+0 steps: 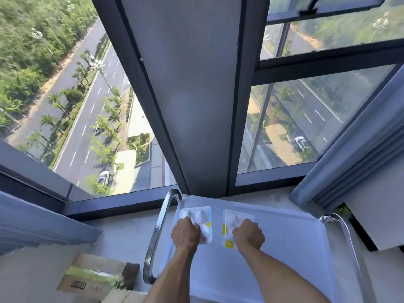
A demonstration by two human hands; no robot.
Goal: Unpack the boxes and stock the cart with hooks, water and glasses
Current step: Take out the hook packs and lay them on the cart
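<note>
Two clear blister packs of hooks lie on the white top shelf of the cart [284, 241]. The left hook pack [200, 216] is under my left hand [185, 234], whose curled fingers grip its near edge. The right hook pack [231, 219], with yellow dots on its card, is gripped by my right hand [248, 235] along its right side. Both packs sit near the shelf's far left corner. No water or glasses show in the head view.
Chrome cart handles [157, 237] curve up at the left and right [347, 232] of the shelf. An open cardboard box [87, 278] sits on the floor at lower left. A window frame pillar [196, 106] and folded curtain [349, 162] stand right behind the cart.
</note>
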